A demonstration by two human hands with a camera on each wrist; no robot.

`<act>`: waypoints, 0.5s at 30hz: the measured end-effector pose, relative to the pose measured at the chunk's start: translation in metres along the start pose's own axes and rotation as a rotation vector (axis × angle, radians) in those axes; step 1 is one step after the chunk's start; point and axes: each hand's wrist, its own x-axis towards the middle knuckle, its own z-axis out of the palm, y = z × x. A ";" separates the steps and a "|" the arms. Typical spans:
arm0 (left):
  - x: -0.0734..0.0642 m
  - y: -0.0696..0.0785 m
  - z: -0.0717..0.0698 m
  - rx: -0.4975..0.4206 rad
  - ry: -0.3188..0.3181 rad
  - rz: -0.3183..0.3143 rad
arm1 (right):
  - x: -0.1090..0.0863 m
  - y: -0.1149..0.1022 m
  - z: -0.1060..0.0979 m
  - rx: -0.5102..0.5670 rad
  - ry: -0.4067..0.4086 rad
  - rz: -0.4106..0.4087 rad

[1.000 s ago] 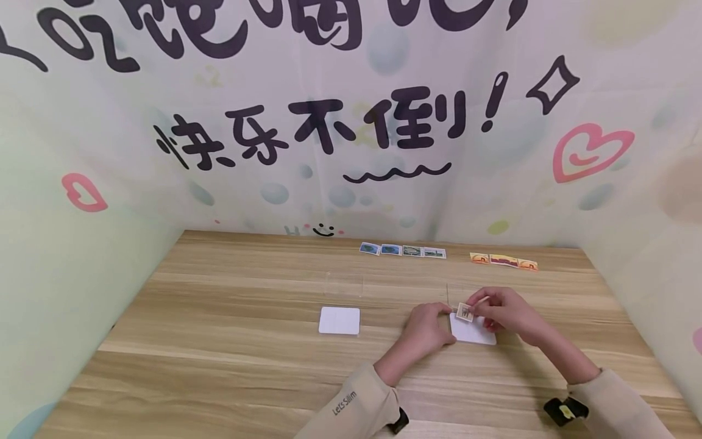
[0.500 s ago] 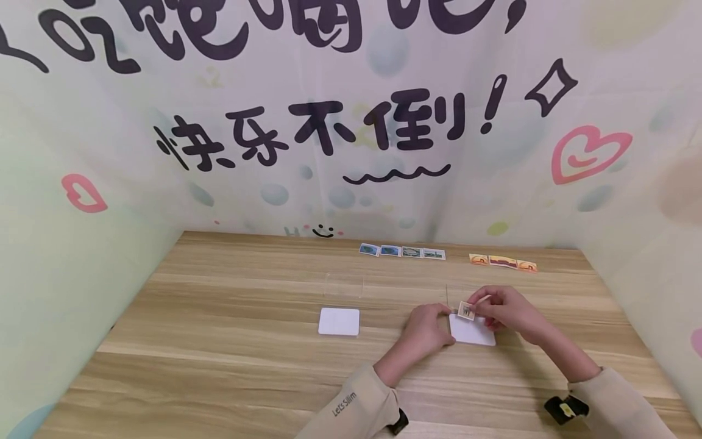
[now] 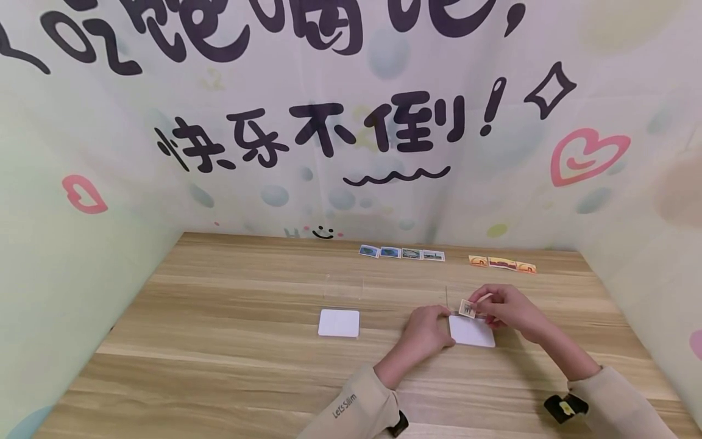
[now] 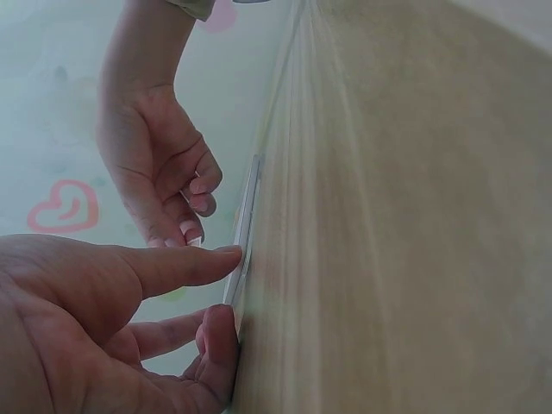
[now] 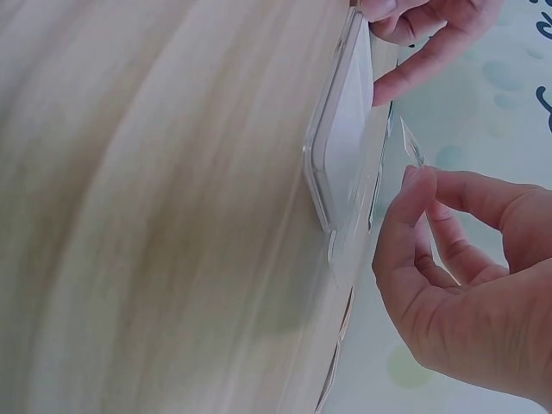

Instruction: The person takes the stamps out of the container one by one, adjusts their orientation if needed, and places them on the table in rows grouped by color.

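In the head view my right hand point(image 3: 506, 310) pinches a small stamp point(image 3: 467, 308), pale-bordered with a dark picture, by its right edge. The stamp is held above the far edge of a white flat rectangular case point(image 3: 471, 331). My left hand point(image 3: 423, 332) holds this case at its left side, one finger at the far corner and the thumb at the near one. The right wrist view shows the stamp point(image 5: 412, 143) tilted between thumb and fingertip, apart from the case point(image 5: 343, 129). In the left wrist view the case point(image 4: 245, 216) is seen edge-on.
A second white case point(image 3: 339, 323) lies to the left, with a clear sheet point(image 3: 343, 286) behind it. Farther back are a row of blue and green stamps point(image 3: 401, 252) and a row of orange and red stamps point(image 3: 502, 263). A printed cloth point(image 3: 329, 201) borders the table.
My right hand has lifted the stamp slightly and drawn it back toward the case's far edge. The left hand keeps its place at the case.
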 end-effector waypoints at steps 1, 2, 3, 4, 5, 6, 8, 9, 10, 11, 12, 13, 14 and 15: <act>0.000 0.000 0.000 0.004 0.001 0.004 | 0.000 0.000 0.000 0.001 0.002 0.002; 0.000 0.000 0.000 0.006 0.002 0.005 | 0.000 -0.001 0.000 0.002 0.004 0.003; 0.000 0.000 0.000 0.007 0.003 0.007 | 0.000 -0.001 0.000 0.002 0.005 0.003; 0.000 0.000 0.000 0.006 0.002 0.008 | 0.001 -0.001 0.000 0.004 0.007 0.003; 0.000 0.000 0.000 0.005 0.003 0.011 | 0.001 -0.001 0.000 0.007 0.009 0.002; 0.000 0.000 0.000 0.004 0.004 0.013 | 0.001 -0.002 -0.001 0.012 0.011 0.005; 0.000 0.000 0.000 0.002 0.007 0.016 | 0.002 -0.002 -0.001 0.014 0.013 0.000; 0.000 0.000 0.000 0.000 0.006 0.016 | 0.002 -0.002 -0.001 0.014 0.013 -0.001; 0.000 0.000 0.000 -0.001 0.005 0.013 | 0.002 -0.003 -0.002 0.016 0.014 -0.001; 0.000 0.000 0.001 -0.003 0.003 0.011 | 0.003 -0.003 -0.002 0.017 0.015 0.000; 0.000 0.000 0.001 -0.002 0.003 0.007 | 0.003 -0.003 -0.003 0.017 0.015 0.002; 0.000 0.000 0.001 -0.001 0.001 0.002 | 0.003 -0.003 -0.003 0.016 0.017 0.004; 0.000 0.000 0.001 -0.001 0.000 -0.002 | 0.004 -0.004 -0.003 0.015 0.017 0.005; 0.000 0.000 0.002 -0.002 -0.003 -0.010 | 0.004 -0.004 -0.004 0.014 0.018 0.006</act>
